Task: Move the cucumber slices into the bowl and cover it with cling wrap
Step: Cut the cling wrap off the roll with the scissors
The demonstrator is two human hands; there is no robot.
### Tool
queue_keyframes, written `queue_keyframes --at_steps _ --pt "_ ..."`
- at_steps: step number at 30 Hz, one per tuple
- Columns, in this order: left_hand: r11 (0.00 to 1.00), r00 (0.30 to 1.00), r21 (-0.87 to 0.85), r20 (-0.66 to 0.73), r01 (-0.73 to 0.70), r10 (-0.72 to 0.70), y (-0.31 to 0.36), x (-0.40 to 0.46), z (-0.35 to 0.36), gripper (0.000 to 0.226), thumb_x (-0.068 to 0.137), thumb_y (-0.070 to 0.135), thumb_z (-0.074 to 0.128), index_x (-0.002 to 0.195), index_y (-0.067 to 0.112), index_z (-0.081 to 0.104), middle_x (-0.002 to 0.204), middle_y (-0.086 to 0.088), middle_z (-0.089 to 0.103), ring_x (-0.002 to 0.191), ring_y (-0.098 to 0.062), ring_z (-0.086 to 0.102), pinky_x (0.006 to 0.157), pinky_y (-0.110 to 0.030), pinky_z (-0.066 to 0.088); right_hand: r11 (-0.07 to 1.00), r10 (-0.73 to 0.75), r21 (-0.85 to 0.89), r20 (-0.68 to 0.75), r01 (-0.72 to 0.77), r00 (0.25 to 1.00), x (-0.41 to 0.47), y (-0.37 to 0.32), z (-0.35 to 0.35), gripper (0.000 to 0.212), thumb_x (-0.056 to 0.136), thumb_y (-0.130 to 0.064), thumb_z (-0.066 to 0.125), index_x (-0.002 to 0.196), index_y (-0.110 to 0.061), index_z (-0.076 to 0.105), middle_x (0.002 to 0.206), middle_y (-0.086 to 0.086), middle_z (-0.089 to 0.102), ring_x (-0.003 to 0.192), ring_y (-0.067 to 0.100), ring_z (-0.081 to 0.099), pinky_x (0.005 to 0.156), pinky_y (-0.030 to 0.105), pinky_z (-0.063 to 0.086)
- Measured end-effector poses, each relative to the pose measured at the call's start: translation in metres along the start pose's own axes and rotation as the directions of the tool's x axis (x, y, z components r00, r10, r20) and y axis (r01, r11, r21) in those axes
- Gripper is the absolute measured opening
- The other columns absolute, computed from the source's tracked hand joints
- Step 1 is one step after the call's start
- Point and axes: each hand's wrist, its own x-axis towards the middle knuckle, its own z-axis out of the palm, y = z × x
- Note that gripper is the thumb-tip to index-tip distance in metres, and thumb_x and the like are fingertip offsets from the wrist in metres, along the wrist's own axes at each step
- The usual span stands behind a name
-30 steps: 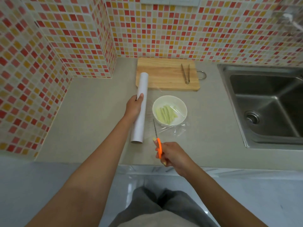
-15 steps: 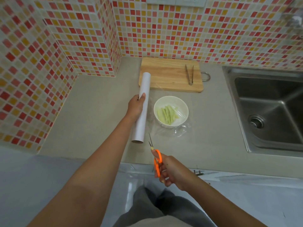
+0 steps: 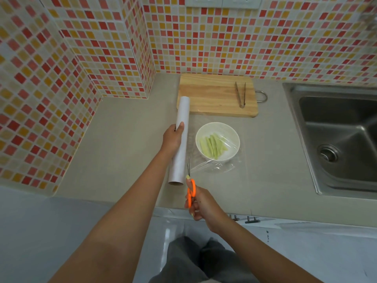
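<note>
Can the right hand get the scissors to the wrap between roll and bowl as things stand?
Probably yes. The right hand holds the scissors, tips at the wrap by the roll; nothing lies between.

Both arms were bare from the near edge of the view out to the wrists, with no sleeve, watch or band on either. The left hand (image 3: 172, 137) wore no ring or glove. The right hand (image 3: 204, 205) was likewise ungloved, and its fingernails carried a pale yellow-green polish, plain on the thumb tip and on a lower finger. Below, between the forearms, grey trousers (image 3: 195, 262) with soft folds covered the legs.
</note>
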Motion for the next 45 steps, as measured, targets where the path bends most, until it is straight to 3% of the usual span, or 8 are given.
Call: queue_keyframes --at_steps 7,10,17,21,31,40,45 --pt "1.000 1.000 -0.009 0.007 0.008 -0.008 0.000 0.001 0.001 0.041 0.098 0.039 0.042 0.066 0.018 0.027 0.065 0.003 0.029 0.058 -0.012 0.028 0.054 -0.028 0.023 1.000 0.025 -0.008 -0.024 -0.026 0.999 0.008 0.009 0.005 0.051 0.088 -0.061 0.046 0.084 -0.009 0.047 0.070 0.007 0.052 0.049 0.015 0.040 0.047 0.022 0.026" --pt "1.000 1.000 -0.018 0.003 0.003 -0.003 0.000 0.002 0.002 0.041 0.099 0.038 0.042 0.066 0.018 0.028 0.065 0.003 0.030 0.058 -0.012 0.029 0.053 -0.027 0.023 1.000 -0.015 0.001 -0.029 0.015 0.999 0.011 0.006 0.005 0.051 0.088 -0.062 0.045 0.079 -0.011 0.046 0.068 0.006 0.052 0.047 0.013 0.040 0.044 0.021 0.026" --pt "0.999 1.000 -0.031 -0.004 0.017 -0.017 0.000 0.001 0.002 0.040 0.098 0.038 0.043 0.066 0.017 0.033 0.064 0.003 0.034 0.057 -0.011 0.032 0.053 -0.027 0.026 0.996 -0.084 0.040 -0.023 0.085 0.996 0.011 0.009 0.003 0.051 0.088 -0.061 0.045 0.086 -0.010 0.046 0.068 0.007 0.053 0.047 0.013 0.040 0.045 0.021 0.026" --pt "0.999 1.000 -0.028 0.006 0.020 -0.020 -0.002 0.001 0.002 0.037 0.098 0.040 0.042 0.075 0.011 0.039 0.066 0.002 0.035 0.059 -0.012 0.033 0.055 -0.028 0.027 0.989 -0.140 0.035 -0.036 0.141 0.990 0.013 0.013 0.004 0.052 0.088 -0.061 0.046 0.085 -0.009 0.049 0.069 0.007 0.055 0.045 0.012 0.042 0.045 0.021 0.028" --pt "0.999 1.000 -0.027 -0.002 0.030 -0.030 -0.001 0.001 0.001 0.042 0.097 0.040 0.043 0.064 0.018 0.030 0.064 0.003 0.032 0.058 -0.013 0.031 0.055 -0.028 0.025 0.961 -0.260 0.078 -0.056 0.264 0.964 0.017 0.024 0.003 0.039 0.091 -0.048 0.053 0.083 -0.010 0.050 0.061 0.005 0.055 0.033 0.006 0.037 0.036 0.015 0.026" --pt "0.999 1.000 -0.030 0.006 0.014 -0.014 0.000 -0.005 0.000 0.044 0.098 0.038 0.044 0.063 0.019 0.026 0.062 0.003 0.029 0.056 -0.012 0.028 0.053 -0.029 0.023 0.975 -0.200 0.085 -0.062 0.205 0.978 0.025 0.014 0.001 0.051 0.084 -0.062 0.052 0.074 -0.012 0.051 0.058 0.004 0.057 0.035 0.011 0.039 0.041 0.016 0.025" --pt "1.000 1.000 -0.022 0.011 0.003 -0.003 0.003 -0.007 0.000 0.043 0.099 0.037 0.043 0.063 0.019 0.026 0.063 0.003 0.029 0.056 -0.013 0.029 0.053 -0.029 0.023 0.972 -0.214 0.078 -0.071 0.220 0.974 0.031 0.009 0.001 0.052 0.085 -0.062 0.051 0.080 -0.010 0.053 0.061 0.005 0.056 0.035 0.010 0.039 0.039 0.016 0.025"
